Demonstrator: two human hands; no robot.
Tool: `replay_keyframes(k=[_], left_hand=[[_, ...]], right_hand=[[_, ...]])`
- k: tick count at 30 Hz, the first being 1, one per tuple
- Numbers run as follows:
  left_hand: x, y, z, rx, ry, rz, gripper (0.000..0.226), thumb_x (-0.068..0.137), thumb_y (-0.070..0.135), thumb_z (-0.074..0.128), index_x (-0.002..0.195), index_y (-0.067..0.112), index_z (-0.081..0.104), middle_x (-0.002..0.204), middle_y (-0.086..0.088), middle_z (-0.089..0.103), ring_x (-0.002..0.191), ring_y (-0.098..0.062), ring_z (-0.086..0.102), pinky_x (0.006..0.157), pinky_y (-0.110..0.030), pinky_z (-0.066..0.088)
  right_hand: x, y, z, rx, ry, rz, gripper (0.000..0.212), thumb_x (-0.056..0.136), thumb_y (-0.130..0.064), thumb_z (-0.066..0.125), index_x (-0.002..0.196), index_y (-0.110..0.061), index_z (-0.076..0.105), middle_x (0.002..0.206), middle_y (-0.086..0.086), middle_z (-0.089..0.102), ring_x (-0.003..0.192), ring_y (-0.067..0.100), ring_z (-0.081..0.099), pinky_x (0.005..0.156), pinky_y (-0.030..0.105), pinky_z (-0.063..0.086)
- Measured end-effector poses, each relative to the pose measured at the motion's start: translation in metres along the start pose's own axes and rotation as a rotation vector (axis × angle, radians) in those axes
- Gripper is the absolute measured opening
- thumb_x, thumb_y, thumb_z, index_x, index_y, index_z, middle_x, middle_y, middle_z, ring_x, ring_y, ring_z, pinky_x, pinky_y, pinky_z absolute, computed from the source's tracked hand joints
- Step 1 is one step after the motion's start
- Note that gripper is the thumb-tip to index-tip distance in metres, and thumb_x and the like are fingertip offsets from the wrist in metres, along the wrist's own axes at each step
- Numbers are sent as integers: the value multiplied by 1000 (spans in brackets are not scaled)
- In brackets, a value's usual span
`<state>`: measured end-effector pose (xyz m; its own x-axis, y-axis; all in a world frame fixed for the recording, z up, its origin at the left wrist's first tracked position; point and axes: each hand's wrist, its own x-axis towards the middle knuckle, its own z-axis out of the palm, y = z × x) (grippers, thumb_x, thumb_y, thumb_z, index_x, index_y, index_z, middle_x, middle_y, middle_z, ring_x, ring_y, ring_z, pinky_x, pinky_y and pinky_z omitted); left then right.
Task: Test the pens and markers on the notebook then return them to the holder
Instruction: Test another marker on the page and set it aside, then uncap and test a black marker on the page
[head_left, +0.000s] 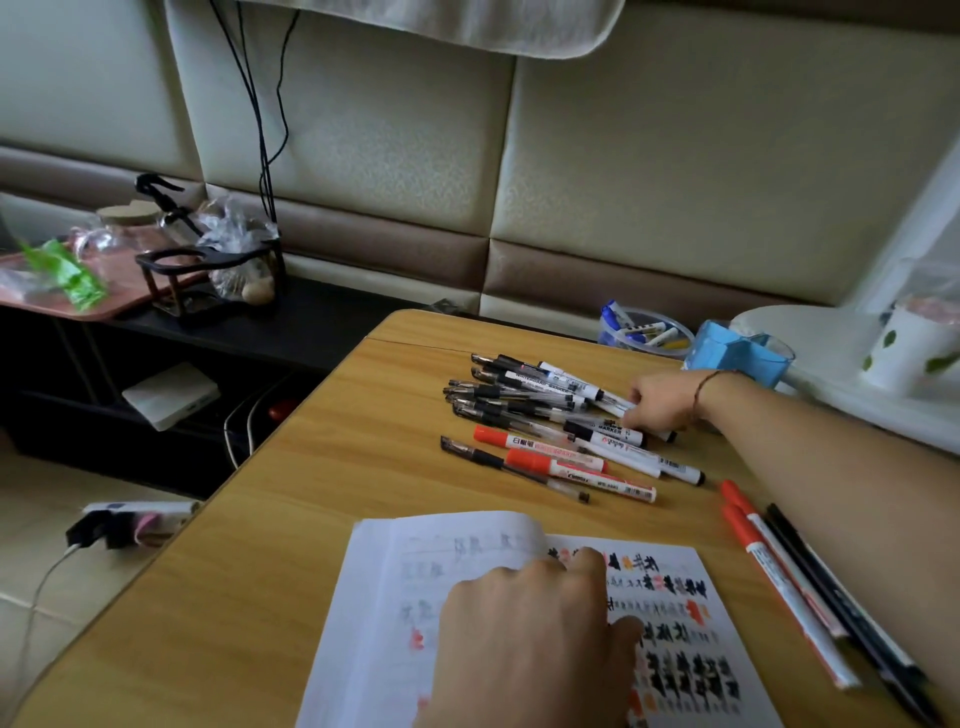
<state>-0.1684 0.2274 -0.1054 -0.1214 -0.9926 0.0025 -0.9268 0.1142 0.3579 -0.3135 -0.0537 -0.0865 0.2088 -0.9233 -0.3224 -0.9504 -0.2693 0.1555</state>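
An open notebook (395, 587) lies at the near edge of the wooden table (322, 493), its right page full of black and red test strokes. My left hand (530, 634) rests flat on it and holds the pages down. Beyond it lies a pile of pens and markers (524, 410), black gel pens at the back and red-capped markers (540, 457) in front. My right hand (660, 405) reaches into the pile's right end, its fingers curled round the end of a black-capped marker (602, 430). The blue pen holder (737, 353) stands just behind that hand.
Two red markers and two black pens (795, 582) lie in a row under my right forearm. A clear tub of blue markers (644, 332) stands left of the holder. A white shelf with a leaf-print cup (904, 348) is at right. A dark side table with clutter stands at left.
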Motion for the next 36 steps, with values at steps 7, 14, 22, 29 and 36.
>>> replay_keyframes(k=[7, 14, 22, 29, 36], left_hand=[[-4, 2, -4, 26, 34, 25, 43, 91, 61, 40, 120, 30, 42, 119, 2, 60, 106, -30, 59, 71, -34, 35], [-3, 1, 1, -81, 178, 84, 52, 89, 61, 45, 132, 36, 28, 130, 11, 38, 120, -18, 41, 82, -33, 45], [-2, 5, 13, -17, 565, 428, 35, 87, 55, 38, 97, 30, 61, 92, 9, 64, 85, -17, 62, 71, -28, 51], [-9, 18, 14, -360, 380, 472, 23, 88, 42, 36, 97, 27, 50, 81, 2, 61, 77, -21, 59, 61, -30, 48], [-18, 4, -1, -488, 383, 551, 27, 90, 58, 48, 101, 33, 51, 62, 6, 46, 62, -10, 47, 54, -16, 34]], right_hand=[[-21, 4, 9, -24, 170, -77, 36, 95, -39, 50, 125, -20, 53, 95, -6, 61, 81, 9, 55, 73, 28, 49], [-131, 24, 26, 525, 610, -127, 16, 91, -29, 61, 104, -35, 56, 93, -7, 61, 85, 8, 58, 70, 24, 45], [-290, -24, 45, 1034, 381, -323, 57, 40, -80, 73, 80, -39, 75, 78, -3, 74, 64, 3, 67, 57, 16, 52], [-274, -49, 57, 1407, 279, -395, 51, 45, -64, 83, 59, -22, 58, 44, 11, 53, 34, 18, 45, 39, 21, 37], [-272, -42, 49, 1306, 170, -569, 36, 67, -47, 81, 60, -25, 54, 48, 2, 55, 40, 12, 45, 85, 77, 33]])
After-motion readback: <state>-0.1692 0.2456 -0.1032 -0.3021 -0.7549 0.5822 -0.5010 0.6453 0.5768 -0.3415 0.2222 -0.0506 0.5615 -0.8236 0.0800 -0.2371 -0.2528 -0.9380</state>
